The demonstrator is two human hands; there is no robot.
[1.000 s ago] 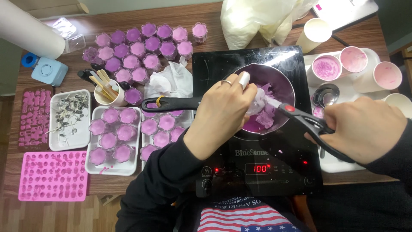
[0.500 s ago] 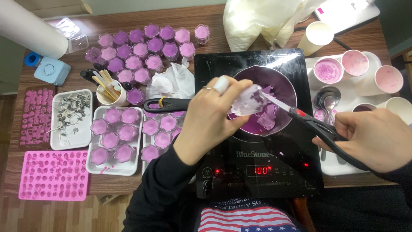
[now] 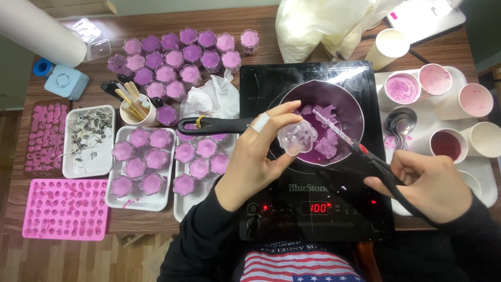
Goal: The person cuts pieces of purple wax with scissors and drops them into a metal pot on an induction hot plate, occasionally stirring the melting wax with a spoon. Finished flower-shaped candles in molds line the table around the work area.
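Purple wax chunks (image 3: 324,142) lie in the dark pan (image 3: 348,98) on the black cooktop (image 3: 313,188), centre frame. The left hand (image 3: 255,159) pinches a clear flower-shaped cup (image 3: 297,137) at the pan's near rim. At lower right, the right hand (image 3: 425,183) grips black scissors (image 3: 365,151), tips over the pan.

Purple-filled candle cups (image 3: 182,57) are clustered at the table's far side, with more held in two white trays (image 3: 140,201). A pink silicone mould (image 3: 62,209) is laid at the near left edge. Paper cups (image 3: 459,99) are grouped at right.
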